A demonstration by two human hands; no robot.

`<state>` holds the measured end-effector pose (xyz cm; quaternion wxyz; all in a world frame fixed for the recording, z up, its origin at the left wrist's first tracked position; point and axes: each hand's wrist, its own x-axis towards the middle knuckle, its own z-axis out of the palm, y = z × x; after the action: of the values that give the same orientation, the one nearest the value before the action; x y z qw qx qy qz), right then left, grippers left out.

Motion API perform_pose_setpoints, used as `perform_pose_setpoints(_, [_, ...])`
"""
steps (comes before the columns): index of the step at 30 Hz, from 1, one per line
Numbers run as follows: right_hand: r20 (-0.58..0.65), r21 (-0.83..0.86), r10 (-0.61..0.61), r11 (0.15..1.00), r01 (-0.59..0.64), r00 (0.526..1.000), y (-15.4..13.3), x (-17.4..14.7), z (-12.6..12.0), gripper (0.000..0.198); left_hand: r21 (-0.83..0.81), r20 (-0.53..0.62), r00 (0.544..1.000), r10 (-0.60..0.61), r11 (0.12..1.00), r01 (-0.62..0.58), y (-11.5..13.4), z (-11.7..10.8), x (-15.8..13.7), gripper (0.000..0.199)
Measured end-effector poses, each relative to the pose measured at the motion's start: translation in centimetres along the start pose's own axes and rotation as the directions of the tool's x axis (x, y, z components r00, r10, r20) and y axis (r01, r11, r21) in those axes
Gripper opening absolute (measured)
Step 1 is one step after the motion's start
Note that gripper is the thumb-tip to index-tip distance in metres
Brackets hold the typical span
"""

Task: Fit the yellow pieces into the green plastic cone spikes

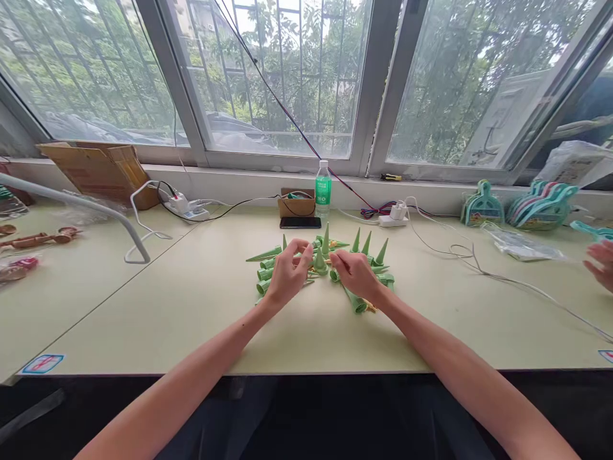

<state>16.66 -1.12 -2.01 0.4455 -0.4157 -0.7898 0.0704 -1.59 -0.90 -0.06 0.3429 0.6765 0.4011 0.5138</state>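
Light green plastic cones (pixel 325 241) lie and stand in a loose pile on the table in front of me. My left hand (pixel 289 271) is over the pile's left half, fingers curled and thumb close to the fingertips; what they grip, if anything, is hidden. Opposite it, my right hand (pixel 355 273) is closed in a pinch, its fingertips near small orange-yellow bits. I cannot make out what it holds. Between both hands an upright green cone (pixel 320 262) stands on its wide end. Another cone (pixel 355 301) lies below my right hand, its open end toward me.
Behind the pile are a black phone (pixel 300 222), a small cardboard box (pixel 297 203) and a water bottle (pixel 323 188). White cables (pixel 474 262) cross the table's right side. A grey metal tube (pixel 110 214) reaches in from the left. Another person's hand (pixel 601 262) shows at the right edge.
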Motion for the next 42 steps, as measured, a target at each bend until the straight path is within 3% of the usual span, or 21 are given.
perform_pose_setpoints(6, [-0.061,0.005,0.005,1.0,-0.004,0.998,-0.4,0.0,-0.3,0.04,-0.053,0.017,0.996,-0.091,0.994,0.092,-0.1,-0.2,0.1,0.018])
perform_pose_setpoints(13, [-0.095,0.023,-0.014,1.0,0.016,0.995,-0.6,0.1,-0.5,0.037,-0.202,0.228,0.968,-0.101,0.968,0.149,0.3,0.0,0.1,0.009])
perform_pose_setpoints(27, [-0.085,0.044,-0.006,0.999,0.009,0.996,-0.6,0.0,-0.5,0.036,-0.176,0.3,0.948,-0.109,0.97,0.168,0.8,-0.1,-0.1,0.034])
perform_pose_setpoints(31, [-0.075,0.055,-0.011,0.998,0.015,0.997,-0.4,0.0,-0.4,0.036,-0.155,0.301,0.951,-0.07,0.98,0.122,0.6,-0.2,-0.2,0.034])
perform_pose_setpoints(38, [-0.051,0.044,-0.005,0.999,0.007,0.999,-0.2,-0.1,-0.3,0.038,0.033,0.231,0.965,0.122,0.991,-0.133,-0.8,0.0,-0.3,0.034])
perform_pose_setpoints(42, [-0.04,0.027,0.005,1.0,-0.004,0.999,-0.2,0.0,-0.3,0.039,0.089,0.199,0.963,0.182,0.975,-0.202,-1.0,0.0,-0.4,0.029])
